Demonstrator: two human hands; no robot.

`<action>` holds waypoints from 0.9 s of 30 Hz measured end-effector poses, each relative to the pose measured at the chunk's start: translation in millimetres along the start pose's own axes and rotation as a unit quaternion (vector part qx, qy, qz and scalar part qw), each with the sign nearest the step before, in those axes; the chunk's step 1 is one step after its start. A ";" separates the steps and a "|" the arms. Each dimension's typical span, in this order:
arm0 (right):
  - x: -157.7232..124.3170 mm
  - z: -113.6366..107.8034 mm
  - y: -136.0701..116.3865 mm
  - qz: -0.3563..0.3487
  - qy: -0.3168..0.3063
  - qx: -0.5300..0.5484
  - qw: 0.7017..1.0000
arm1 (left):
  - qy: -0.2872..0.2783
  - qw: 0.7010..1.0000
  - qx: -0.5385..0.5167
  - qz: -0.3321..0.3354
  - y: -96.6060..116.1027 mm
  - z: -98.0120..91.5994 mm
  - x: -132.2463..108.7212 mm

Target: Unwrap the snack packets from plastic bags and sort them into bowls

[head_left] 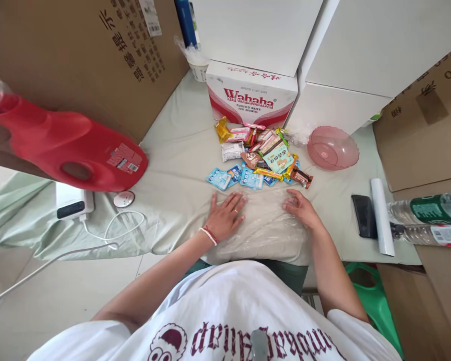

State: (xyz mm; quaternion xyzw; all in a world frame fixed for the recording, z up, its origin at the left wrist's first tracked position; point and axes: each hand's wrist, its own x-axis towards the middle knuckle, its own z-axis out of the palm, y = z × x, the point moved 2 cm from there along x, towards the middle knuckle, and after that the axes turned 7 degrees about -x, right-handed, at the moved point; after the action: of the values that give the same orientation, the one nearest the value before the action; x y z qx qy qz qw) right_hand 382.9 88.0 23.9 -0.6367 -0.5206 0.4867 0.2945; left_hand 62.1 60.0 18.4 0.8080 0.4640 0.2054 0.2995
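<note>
A clear plastic bag (265,228) lies flattened and wrinkled on the cloth in front of my body. My left hand (225,214) rests palm down on its left side, fingers stretched out and apart, with a beaded bracelet at the wrist. At the bag's upper right, my right hand (303,208) has its thumb and fingers curled together on the crumpled plastic. Just beyond both hands sits a pile of wrapped snacks (272,153). Blue packets (252,178) lie along its near edge, and a brown wrapped bar (301,177) is closest to my right hand.
Behind the snacks stands a white and red Wahaha box (251,95). A pink translucent bowl (332,148) is to the right. Farther right lie a phone (364,215), a white roll (382,216) and bottles (432,208). On the left are a red jug (71,143) and a power bank (74,201).
</note>
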 end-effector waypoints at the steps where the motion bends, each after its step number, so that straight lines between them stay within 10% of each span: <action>1: -1.5 -7.8 1.9 -0.005 0.010 0.006 1.000 | 0.004 1.000 0.026 -0.011 -1.5 -1.8 1.0; 7: -29.7 -55.3 7.8 0.054 0.159 -0.165 0.972 | -0.006 0.991 0.131 -0.012 -5.0 -0.8 -0.5; 10: -50.6 -33.7 -17.2 -0.051 0.234 -0.318 0.917 | -0.016 0.986 0.167 -0.004 -4.4 1.6 -1.7; 14: -84.2 39.8 -36.9 -0.293 0.029 -0.433 0.852 | -0.019 0.983 0.184 -0.001 -6.3 0.7 -1.7; 17: -117.4 65.5 -13.9 -0.343 -0.096 -0.470 0.808 | -0.006 0.983 0.180 -0.027 -10.0 -2.4 -0.2; 22: -175.5 35.7 32.1 -0.333 -0.090 -0.459 0.819 | 0.000 0.986 0.162 -0.044 -14.3 -4.9 4.4; 27: -195.0 -3.9 4.5 -0.298 0.032 -0.375 0.877 | 0.045 0.987 0.151 0.005 -15.6 -8.0 1.4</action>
State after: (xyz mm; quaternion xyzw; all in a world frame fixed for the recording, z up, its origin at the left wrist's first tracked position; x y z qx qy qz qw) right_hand 391.3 -98.0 82.4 -0.5292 -0.8196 0.1237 0.1816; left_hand 48.1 69.7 13.9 0.8361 0.4989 0.1705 0.1519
